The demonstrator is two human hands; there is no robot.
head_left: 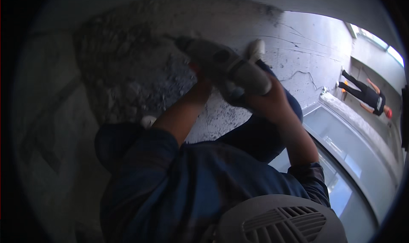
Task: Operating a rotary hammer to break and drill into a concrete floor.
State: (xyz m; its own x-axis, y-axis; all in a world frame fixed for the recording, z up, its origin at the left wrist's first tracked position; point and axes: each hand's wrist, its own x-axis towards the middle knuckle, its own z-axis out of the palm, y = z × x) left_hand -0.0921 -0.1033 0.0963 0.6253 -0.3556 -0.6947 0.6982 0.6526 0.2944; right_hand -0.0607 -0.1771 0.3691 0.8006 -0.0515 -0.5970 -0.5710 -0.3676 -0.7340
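Observation:
A grey rotary hammer drill [217,59] lies across the middle of the view, its bit end pointing to the upper left. My right hand [272,100] is wrapped round its rear handle. Under the front of the tool, beside a bit of red, my left hand [202,79] is closed on it; its fingers are mostly hidden by the body. The bit [170,37] is dark and blurred, and I cannot tell whether its tip touches the surface. Broken grey rubble [132,89] covers the ground below and left of the tool.
A white shoe [256,50] rests just beyond the drill. Cracked pale concrete [298,42] stretches to the right, with a dark cable [304,73] on it. Framed glass panes [341,157] stand at the right. Farther off is a person [368,94] in dark clothes and red headgear.

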